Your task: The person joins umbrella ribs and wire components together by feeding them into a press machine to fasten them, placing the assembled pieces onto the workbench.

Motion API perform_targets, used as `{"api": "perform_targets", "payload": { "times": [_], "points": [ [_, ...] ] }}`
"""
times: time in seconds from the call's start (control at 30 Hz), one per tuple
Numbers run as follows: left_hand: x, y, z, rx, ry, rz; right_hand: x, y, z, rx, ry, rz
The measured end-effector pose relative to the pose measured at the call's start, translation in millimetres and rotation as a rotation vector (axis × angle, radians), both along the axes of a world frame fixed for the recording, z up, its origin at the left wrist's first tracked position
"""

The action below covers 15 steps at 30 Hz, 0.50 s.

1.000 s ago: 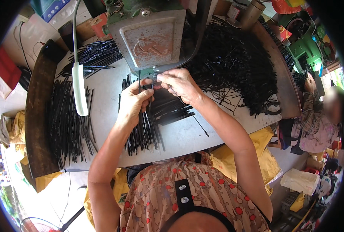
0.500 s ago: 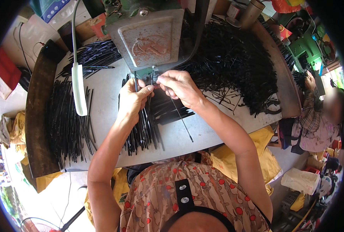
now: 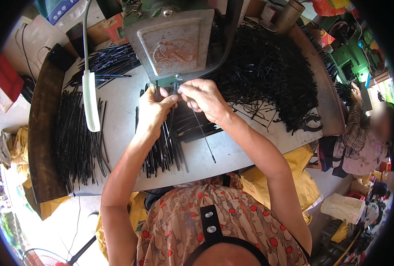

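Black strip pinched by right hand, left hand apparently pinching too

Bright daylight, soft shadows. Glare on pale worktable, overexposed lower left. Heavy fisheye bend, black vignette corners. Centre sharp; blurred patch at right edge.

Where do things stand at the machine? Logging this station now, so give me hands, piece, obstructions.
Left hand and right hand together under the machine head, fingers pinching one thin black strip. Strip trails toward the table edge. Black strip bundle beneath the hands; nothing blocking.
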<state>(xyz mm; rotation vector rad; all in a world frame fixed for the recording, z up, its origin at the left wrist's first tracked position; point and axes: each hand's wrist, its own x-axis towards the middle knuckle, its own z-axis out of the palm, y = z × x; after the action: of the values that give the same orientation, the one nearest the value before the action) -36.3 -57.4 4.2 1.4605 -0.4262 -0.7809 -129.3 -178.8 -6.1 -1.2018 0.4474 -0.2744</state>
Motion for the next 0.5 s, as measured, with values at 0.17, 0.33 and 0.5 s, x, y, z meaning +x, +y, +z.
{"api": "perform_targets", "payload": {
  "times": [0.17,0.33,0.5],
  "points": [
    [-1.0,-2.0,-1.7,-0.005,-0.014,-0.006,1.8,0.6,-3.7,-0.012,-0.027,0.010],
    [1.9,-4.2,-7.3,-0.048,0.033,-0.017,3.6,1.8,-4.2,-0.016,-0.015,0.004],
    [3.8,-5.9,-5.8,-0.052,0.065,-0.027,5.2,-1.7,-6.3,-0.012,-0.027,0.022]
  ]
}}
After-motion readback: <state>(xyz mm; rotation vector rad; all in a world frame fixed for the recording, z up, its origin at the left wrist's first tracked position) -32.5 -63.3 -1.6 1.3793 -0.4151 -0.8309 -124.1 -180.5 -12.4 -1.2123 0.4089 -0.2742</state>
